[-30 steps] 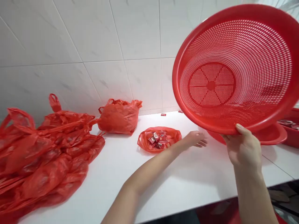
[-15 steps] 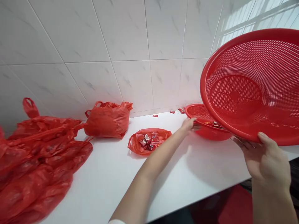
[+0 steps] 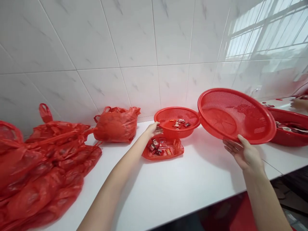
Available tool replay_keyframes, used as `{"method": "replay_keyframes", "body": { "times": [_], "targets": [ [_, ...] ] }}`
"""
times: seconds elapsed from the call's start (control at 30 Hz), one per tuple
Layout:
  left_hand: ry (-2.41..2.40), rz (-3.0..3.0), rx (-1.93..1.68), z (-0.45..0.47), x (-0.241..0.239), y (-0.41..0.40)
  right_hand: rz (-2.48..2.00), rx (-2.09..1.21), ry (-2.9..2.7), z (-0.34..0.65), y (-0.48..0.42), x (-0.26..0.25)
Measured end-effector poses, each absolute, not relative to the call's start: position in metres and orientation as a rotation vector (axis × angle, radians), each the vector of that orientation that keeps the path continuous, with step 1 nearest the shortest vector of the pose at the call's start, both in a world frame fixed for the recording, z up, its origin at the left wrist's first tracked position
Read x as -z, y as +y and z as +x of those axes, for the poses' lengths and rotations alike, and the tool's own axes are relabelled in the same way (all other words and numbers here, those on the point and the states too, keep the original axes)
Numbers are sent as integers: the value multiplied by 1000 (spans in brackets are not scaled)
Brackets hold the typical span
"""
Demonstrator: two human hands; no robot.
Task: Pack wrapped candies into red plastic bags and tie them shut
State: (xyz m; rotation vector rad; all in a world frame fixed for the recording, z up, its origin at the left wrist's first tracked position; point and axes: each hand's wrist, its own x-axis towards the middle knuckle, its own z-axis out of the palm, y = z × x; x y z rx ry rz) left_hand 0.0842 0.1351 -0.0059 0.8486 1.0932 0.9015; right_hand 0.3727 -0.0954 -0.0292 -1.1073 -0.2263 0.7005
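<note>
- Across the white surface [image 3: 180, 189], below the tiled wall [image 3: 134, 38], everything lies within reach of my 2 hands.
- At far left a heap of red bags [image 3: 43, 166] lies slack, well apart from both hands.
- Up in the air at right is the large basket [image 3: 237, 115], tilted with its open side toward me. My right hand [image 3: 244, 154] grasps its near rim, thumb on top, fingers spread beneath.
- Behind that sits a red tub [image 3: 291, 128], with another person's hand [image 3: 299, 102] beyond it.
- Just left of the large basket is the small basket [image 3: 176, 122], the 2 rims close together. My left hand [image 3: 154, 129] is the nearer 1, its fingers clenched on the left rim.
- By the wall, left of my left wrist, stands a knotted bag [image 3: 115, 125].
- Directly under the small basket lies an open bag [image 3: 163, 149], flat.
- A few wrapped sweets [image 3: 179, 123] lie in the small basket, more in the open bag.
</note>
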Motion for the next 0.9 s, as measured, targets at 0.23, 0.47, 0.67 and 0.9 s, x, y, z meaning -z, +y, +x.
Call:
{"method": "replay_keyframes", "body": {
  "times": [0.23,0.47,0.67,0.9],
  "targets": [
    [1081,861,-930,66,9,122,-1242,-702,-191,392,-80,43],
    [1087,900,-900,60,9,117,-1354,-692,-169,391,-68,45],
    [1114,1038,-860,49,10,110,-1377,-770,-241,384,-63,45],
    [1115,1351,-955,17,19,91,-1306,-741,-839,326,-57,52]
  ]
}}
